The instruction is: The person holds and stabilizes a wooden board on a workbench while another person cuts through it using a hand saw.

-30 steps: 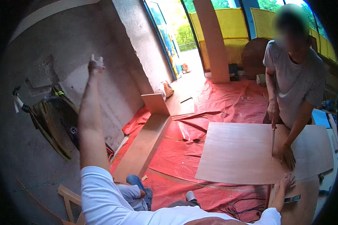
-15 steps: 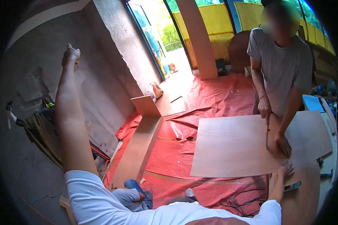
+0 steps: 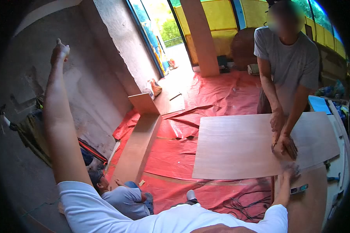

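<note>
My left hand (image 3: 60,52) is raised at the upper left, arm outstretched. Its index finger points up with the other fingers curled, and it holds nothing. My right hand (image 3: 290,171) lies at the near edge of a wide plywood panel (image 3: 233,147); its fingers look blurred but stretched over the wood. Across the panel stands a co-worker in a grey shirt (image 3: 287,66). The co-worker's one hand (image 3: 277,121) grips a saw (image 3: 275,140) whose blade is mostly hidden, while the other hand (image 3: 288,146) presses on the panel.
Another person (image 3: 124,198) crouches at lower left beside a long wooden box piece (image 3: 138,145). Red sheeting (image 3: 175,155) covers the floor. Dark cable (image 3: 241,206) lies coiled below the panel. A small level (image 3: 299,189) rests on a board right of my right forearm.
The co-worker's saw hand has moved down towards the panel. The crouching person has come further into view as my view shifted slightly. My left arm stays raised.
</note>
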`<state>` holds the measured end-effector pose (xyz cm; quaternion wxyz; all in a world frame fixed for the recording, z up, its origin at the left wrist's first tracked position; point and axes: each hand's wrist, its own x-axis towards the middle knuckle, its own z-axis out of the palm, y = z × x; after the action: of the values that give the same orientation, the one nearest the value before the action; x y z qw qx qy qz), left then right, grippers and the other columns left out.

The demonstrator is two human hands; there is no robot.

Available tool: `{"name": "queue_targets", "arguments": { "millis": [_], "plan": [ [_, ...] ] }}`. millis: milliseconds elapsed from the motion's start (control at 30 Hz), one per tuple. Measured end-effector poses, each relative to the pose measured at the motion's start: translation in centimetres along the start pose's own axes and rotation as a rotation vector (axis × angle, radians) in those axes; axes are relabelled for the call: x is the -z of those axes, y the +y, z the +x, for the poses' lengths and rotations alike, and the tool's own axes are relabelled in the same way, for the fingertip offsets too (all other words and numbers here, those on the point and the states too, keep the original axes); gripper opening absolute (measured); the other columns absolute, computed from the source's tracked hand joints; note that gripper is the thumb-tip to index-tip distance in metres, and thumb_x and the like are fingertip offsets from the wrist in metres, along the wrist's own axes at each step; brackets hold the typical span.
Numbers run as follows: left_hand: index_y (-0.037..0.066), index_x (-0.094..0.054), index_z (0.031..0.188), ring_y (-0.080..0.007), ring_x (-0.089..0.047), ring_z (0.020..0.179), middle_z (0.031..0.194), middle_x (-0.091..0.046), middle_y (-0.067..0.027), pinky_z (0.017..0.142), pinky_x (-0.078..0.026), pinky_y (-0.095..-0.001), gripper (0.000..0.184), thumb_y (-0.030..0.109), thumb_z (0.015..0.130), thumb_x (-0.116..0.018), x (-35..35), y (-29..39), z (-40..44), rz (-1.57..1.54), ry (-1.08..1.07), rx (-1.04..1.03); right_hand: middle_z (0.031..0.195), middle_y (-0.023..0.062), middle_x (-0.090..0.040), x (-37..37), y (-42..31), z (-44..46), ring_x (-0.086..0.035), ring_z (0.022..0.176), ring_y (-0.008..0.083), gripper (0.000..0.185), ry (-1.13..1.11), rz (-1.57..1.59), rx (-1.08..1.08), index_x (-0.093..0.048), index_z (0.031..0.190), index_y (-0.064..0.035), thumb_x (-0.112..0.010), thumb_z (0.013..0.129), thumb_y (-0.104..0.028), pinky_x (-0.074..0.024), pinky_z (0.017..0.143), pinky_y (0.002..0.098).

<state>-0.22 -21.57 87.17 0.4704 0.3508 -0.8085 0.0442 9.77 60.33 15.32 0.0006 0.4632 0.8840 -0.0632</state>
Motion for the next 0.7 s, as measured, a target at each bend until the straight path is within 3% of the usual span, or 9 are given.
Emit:
{"name": "queue_targets", "arguments": {
  "millis": [333, 467, 567, 700],
  "plan": [
    [0.026, -0.016, 0.145, -0.0206, -0.063, 0.064, 0.087, -0.065, -0.0092, 0.069, -0.051, -0.0395, 0.065, 0.031, 0.088, -0.045, -5.0, -0.7, 1.0, -0.073, -0.023, -0.077, 0.147, 0.0139, -0.023, 1.8, -0.7, -1.1, -0.020, 0.135, 0.0353, 0.053, -0.058, -0.032, 0.020, -0.035, 0.139, -0.0207, -0.039, 0.091, -0.044, -0.0080, 0.108, 0.0557],
    [0.026, -0.015, 0.145, -0.0217, -0.065, 0.069, 0.084, -0.066, -0.0107, 0.071, -0.051, -0.0400, 0.068, 0.030, 0.085, -0.047, -6.9, 0.3, 0.5, -0.106, 0.011, -0.104, 0.147, 0.0151, -0.021, -1.5, -0.7, -1.3, -0.016, 0.136, 0.0345, 0.055, 0.019, 0.043, 0.078, -0.033, 0.140, -0.0187, -0.040, 0.091, -0.043, -0.0073, 0.108, 0.0557],
    [0.025, -0.016, 0.145, -0.0215, -0.065, 0.071, 0.084, -0.066, -0.0114, 0.072, -0.051, -0.0404, 0.068, 0.031, 0.085, -0.047, -8.8, 2.4, 0.0, -0.095, -0.063, -0.078, 0.147, 0.0165, -0.022, -2.5, -0.4, -2.4, -0.016, 0.137, 0.0338, 0.056, 0.043, 0.094, 0.058, -0.033, 0.139, -0.0157, -0.041, 0.091, -0.043, -0.0073, 0.108, 0.0557],
    [0.019, -0.013, 0.145, -0.0215, -0.065, 0.066, 0.083, -0.066, -0.0106, 0.071, -0.051, -0.0388, 0.070, 0.033, 0.086, -0.047, -12.9, 4.1, 2.7, -0.094, 0.003, -0.182, 0.144, 0.0159, -0.030, -3.4, -0.5, -1.2, -0.019, 0.136, 0.0335, 0.053, 0.071, 0.248, 0.081, -0.040, 0.135, -0.0120, -0.042, 0.091, -0.042, -0.0062, 0.108, 0.0567]
  ]
}}
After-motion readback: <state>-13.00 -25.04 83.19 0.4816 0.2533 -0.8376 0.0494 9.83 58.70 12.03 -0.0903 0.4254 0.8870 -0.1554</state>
